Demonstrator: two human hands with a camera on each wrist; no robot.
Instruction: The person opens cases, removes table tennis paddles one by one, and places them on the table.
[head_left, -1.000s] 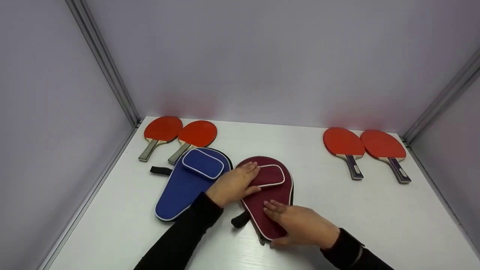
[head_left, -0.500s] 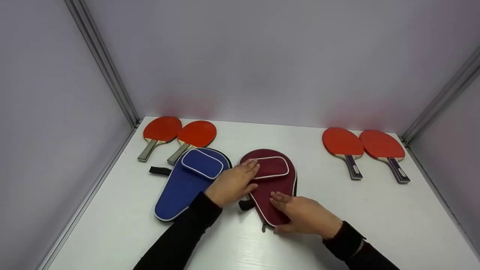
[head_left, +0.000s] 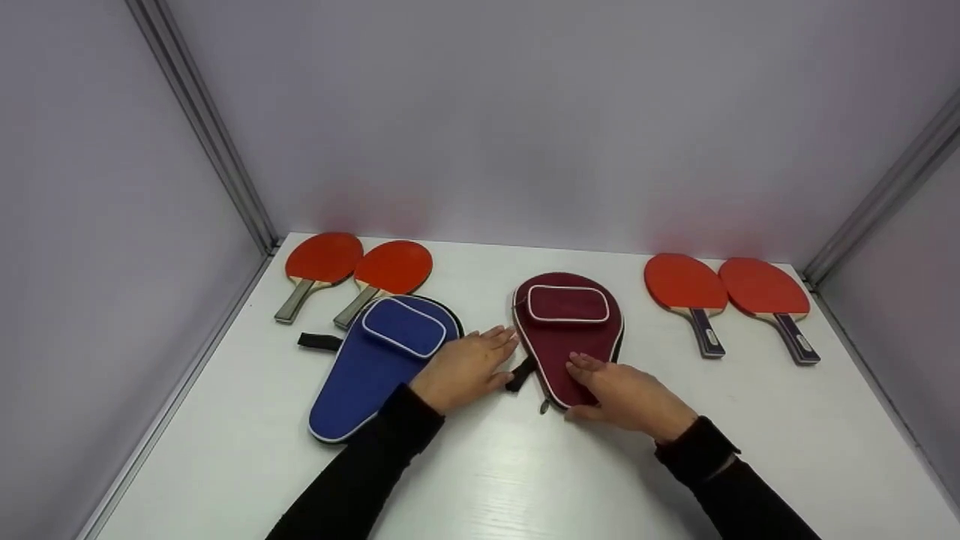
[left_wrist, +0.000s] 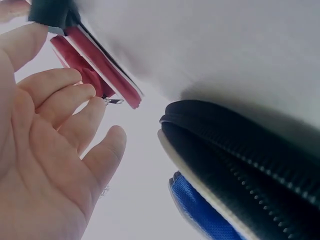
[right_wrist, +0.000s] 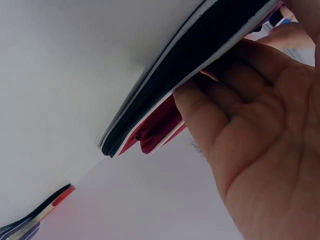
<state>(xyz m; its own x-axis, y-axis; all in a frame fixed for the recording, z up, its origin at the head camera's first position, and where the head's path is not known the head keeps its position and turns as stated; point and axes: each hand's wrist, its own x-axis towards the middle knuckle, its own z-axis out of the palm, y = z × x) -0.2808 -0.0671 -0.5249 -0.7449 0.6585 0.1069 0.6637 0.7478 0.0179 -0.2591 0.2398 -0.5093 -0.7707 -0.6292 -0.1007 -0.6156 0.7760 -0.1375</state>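
A maroon table tennis bat case (head_left: pixel 546 352) with white piping and a small front pocket lies near the middle of the white table. My right hand (head_left: pixel 637 397) rests on its narrow half, fingers extended over the top and thumb at the lower end. Beside the case's left edge is my left hand (head_left: pixel 463 369), fingers loosely straight, holding nothing. A black strap (head_left: pixel 521 373) sticks out between that hand and the case. The blue bat case (head_left: pixel 360 382) lies to the left, partly behind my left wrist; its black zip (left_wrist: pixel 250 165) shows in the left wrist view.
Two red bats (head_left: pixel 324 259) with grey-brown handles lie at the back left, one partly overlapped by the blue case. Another pair of red bats (head_left: pixel 686 281) with dark handles lies at the back right. Pale walls (head_left: pixel 480 127) enclose the table's back and sides.
The maroon case has slid away from me and to the right, turning slightly, with my right hand moving along on it. My left hand stays in place, now beside the case instead of over it.
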